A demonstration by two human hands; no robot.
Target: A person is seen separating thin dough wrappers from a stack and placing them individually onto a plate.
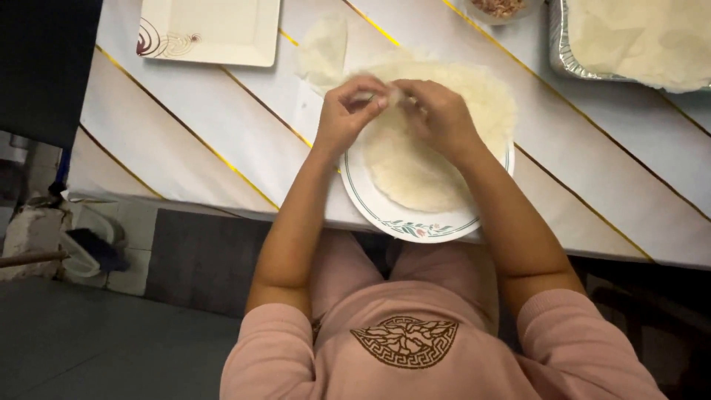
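While both hands meet over one round floral-rimmed plate, the left hand and right hand pinch the far edge of a thin pale wrapper sheet lying beneath them. One square plate, one foil tray share the striped surface.

Pale cream wrapper on white plate, green-ringed, floral at rim. White tablecloth, diagonal gold stripes. Cream square dish, red swirls. Silver foil tray. Pink sleeves.
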